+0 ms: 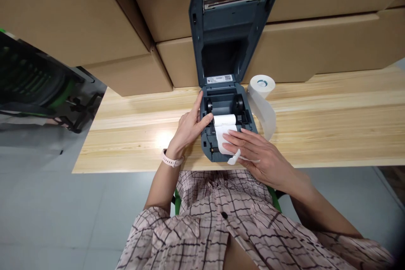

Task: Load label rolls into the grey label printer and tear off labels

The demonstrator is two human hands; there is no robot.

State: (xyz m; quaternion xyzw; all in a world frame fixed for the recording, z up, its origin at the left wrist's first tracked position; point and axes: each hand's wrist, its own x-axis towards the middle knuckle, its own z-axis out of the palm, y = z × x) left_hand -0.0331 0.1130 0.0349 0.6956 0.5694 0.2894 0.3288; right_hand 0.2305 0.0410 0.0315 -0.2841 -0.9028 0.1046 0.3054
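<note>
The small white roll (225, 120) lies inside the dark blue-grey printer (218, 105), at the centre of the frame, and its paper strip (222, 140) runs from it toward the lower side. My right hand (257, 154) rests with long, straight fingers over this strip; a torn scrap (234, 158) is at my fingertips, but I cannot tell if I pinch it, because my thumb is hidden. My left hand (193, 126) is spread and clasps nothing: it touches the left edge of the printer, with the thumb near the roll. The lid (230, 29) stands raised at the upper centre. Just right of the printer, a bigger roll (262, 86) sits on the wooden table (126, 135), partly unwound. Cardboard boxes (291, 46) fill the top of the frame
</note>
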